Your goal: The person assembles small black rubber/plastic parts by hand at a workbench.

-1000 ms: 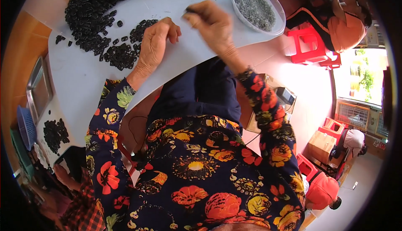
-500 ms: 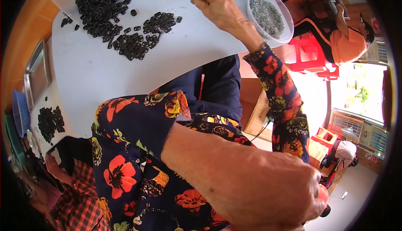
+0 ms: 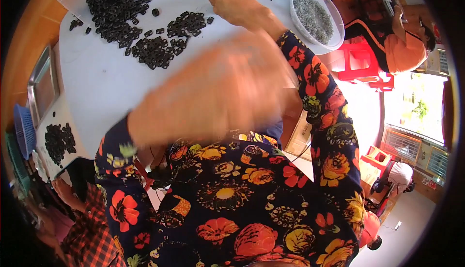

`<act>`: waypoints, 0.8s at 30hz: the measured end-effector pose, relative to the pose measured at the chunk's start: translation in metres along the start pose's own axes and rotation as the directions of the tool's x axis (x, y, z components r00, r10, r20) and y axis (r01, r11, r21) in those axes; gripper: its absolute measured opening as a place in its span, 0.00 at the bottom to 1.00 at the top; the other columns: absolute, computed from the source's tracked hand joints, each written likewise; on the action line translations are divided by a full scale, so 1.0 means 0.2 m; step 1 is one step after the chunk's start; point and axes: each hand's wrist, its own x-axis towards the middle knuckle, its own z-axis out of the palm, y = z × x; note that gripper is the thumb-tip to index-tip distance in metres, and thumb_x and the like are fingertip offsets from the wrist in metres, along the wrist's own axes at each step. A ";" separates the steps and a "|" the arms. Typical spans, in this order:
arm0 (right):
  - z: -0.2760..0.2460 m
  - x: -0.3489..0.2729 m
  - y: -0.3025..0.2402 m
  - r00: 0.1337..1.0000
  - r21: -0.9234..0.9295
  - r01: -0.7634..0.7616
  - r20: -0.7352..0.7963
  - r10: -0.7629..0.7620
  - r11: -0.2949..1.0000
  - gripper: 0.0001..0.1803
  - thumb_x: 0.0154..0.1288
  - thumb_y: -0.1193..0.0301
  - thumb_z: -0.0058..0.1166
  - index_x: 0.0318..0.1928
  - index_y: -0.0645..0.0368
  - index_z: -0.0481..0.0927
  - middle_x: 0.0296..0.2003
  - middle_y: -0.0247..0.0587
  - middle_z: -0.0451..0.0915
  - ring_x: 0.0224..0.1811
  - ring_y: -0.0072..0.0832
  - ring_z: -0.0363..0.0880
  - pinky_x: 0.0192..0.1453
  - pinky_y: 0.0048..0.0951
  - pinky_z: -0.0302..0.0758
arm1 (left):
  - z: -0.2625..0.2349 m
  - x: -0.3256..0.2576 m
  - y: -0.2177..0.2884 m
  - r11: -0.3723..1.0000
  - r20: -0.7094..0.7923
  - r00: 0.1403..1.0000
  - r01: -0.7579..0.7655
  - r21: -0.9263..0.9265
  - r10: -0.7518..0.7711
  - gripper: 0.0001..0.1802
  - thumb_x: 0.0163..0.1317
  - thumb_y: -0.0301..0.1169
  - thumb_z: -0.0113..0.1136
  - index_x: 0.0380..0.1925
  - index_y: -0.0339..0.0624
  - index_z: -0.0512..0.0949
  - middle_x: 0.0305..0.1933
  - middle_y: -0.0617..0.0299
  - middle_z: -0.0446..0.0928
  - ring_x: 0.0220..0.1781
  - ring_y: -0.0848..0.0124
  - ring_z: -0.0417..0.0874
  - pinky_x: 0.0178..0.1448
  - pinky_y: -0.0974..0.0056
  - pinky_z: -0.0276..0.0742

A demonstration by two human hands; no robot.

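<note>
My left hand [image 3: 218,92] is raised close in front of me over the table's near edge, smeared by motion; its fingers cannot be made out. Farther off, above the white table [image 3: 92,102], is my right hand [image 3: 232,5], its fingers closed and turned away, so anything in them is hidden. To the left of it lies a small heap of black oblong plastic pieces with holes [image 3: 186,23], beside another such heap [image 3: 152,53]. Right of my right wrist stands a round clear tub [image 3: 341,29] holding many small silvery metal parts [image 3: 312,17].
A large pile of black pieces [image 3: 111,10] covers the far left. On the left are a metal tray [image 3: 42,83], a blue basket [image 3: 25,131] and more black pieces [image 3: 60,143]. A co-worker in a checked shirt [image 3: 99,228] sits lower left. Red stools [image 3: 356,61] stand at right.
My left hand has swung from the lower right up and left, toward the table. My right hand has shifted slightly left, its fingers more hidden.
</note>
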 end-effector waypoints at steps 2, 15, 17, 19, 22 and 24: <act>0.07 -0.06 0.12 0.994 -0.063 -0.106 0.029 0.108 0.992 0.03 0.48 0.80 0.55 0.27 0.66 0.77 0.27 0.58 0.79 0.32 0.52 0.80 0.34 0.43 0.79 | 0.00 -0.08 -0.34 0.913 0.061 0.974 0.182 0.365 -0.219 0.08 0.57 0.25 0.53 0.33 0.31 0.75 0.30 0.50 0.73 0.41 0.54 0.73 0.46 0.56 0.71; 0.03 -0.36 -0.11 0.848 0.722 -0.206 -0.205 0.489 0.660 0.09 0.52 0.76 0.56 0.35 0.64 0.80 0.23 0.42 0.80 0.22 0.25 0.77 0.31 0.26 0.75 | 0.03 -0.30 -0.76 0.706 0.104 0.815 0.422 0.569 -0.570 0.08 0.51 0.23 0.58 0.32 0.31 0.74 0.36 0.51 0.74 0.46 0.55 0.71 0.53 0.57 0.71; 0.09 -0.40 -0.13 0.842 0.754 -0.191 -0.203 0.500 0.628 0.09 0.52 0.77 0.56 0.36 0.64 0.80 0.23 0.41 0.79 0.21 0.22 0.75 0.30 0.24 0.74 | 0.04 -0.30 -0.76 0.703 0.107 0.830 0.386 0.597 -0.547 0.09 0.51 0.22 0.58 0.33 0.32 0.74 0.37 0.52 0.72 0.48 0.56 0.70 0.55 0.56 0.70; 0.11 -0.42 -0.14 0.824 0.825 -0.141 -0.209 0.527 0.547 0.08 0.53 0.78 0.56 0.36 0.64 0.80 0.23 0.40 0.79 0.21 0.21 0.74 0.31 0.24 0.74 | 0.05 -0.29 -0.75 0.714 0.107 0.834 0.388 0.582 -0.541 0.10 0.49 0.21 0.58 0.33 0.32 0.72 0.36 0.51 0.71 0.46 0.55 0.70 0.54 0.56 0.69; 0.10 -0.43 -0.14 0.827 0.842 -0.207 -0.121 0.548 0.498 0.07 0.60 0.79 0.54 0.39 0.66 0.79 0.28 0.28 0.78 0.29 0.10 0.71 0.34 0.15 0.71 | 0.05 -0.29 -0.74 0.737 0.105 0.840 0.399 0.546 -0.533 0.10 0.48 0.18 0.57 0.31 0.31 0.70 0.34 0.51 0.70 0.44 0.55 0.69 0.52 0.57 0.68; 0.13 -0.42 -0.14 0.810 0.873 -0.169 -0.142 0.570 0.458 0.07 0.58 0.78 0.55 0.38 0.66 0.80 0.26 0.32 0.79 0.26 0.13 0.72 0.33 0.18 0.73 | 0.05 -0.29 -0.72 0.751 0.111 0.840 0.404 0.522 -0.530 0.08 0.47 0.18 0.55 0.30 0.31 0.70 0.33 0.51 0.70 0.43 0.55 0.69 0.50 0.57 0.68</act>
